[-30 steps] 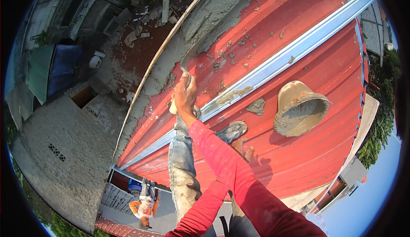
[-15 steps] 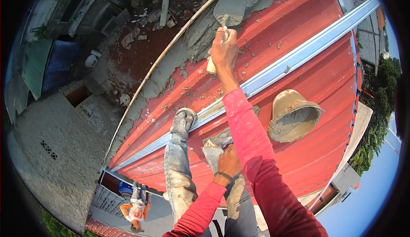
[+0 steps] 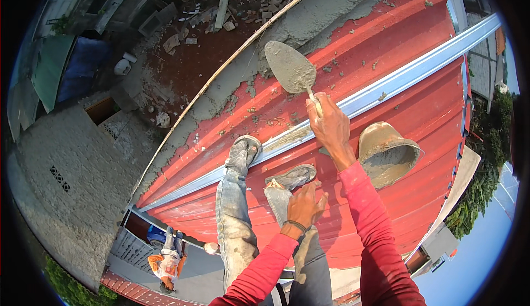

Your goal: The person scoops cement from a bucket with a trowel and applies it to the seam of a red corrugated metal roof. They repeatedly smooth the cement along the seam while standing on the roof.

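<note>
The right hand, with a bucket at its four o'clock, holds a trowel pointing to eleven; the left hand has a loose, parted grip.

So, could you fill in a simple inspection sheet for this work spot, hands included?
Surface: red ribbed roof, crossed by a pale metal strip.
Job's things: trowel, coated grey; bucket, grey inside; band of grey mortar along the roof edge.
Clutter: mortar crumbs scattered on the roof; rubble on the ground below.
Hands: right hand grips the trowel's handle; left hand holds nothing visible.
Cables: nothing seen.
Surroundings: rough grey wall, another person below, greenery.
</note>
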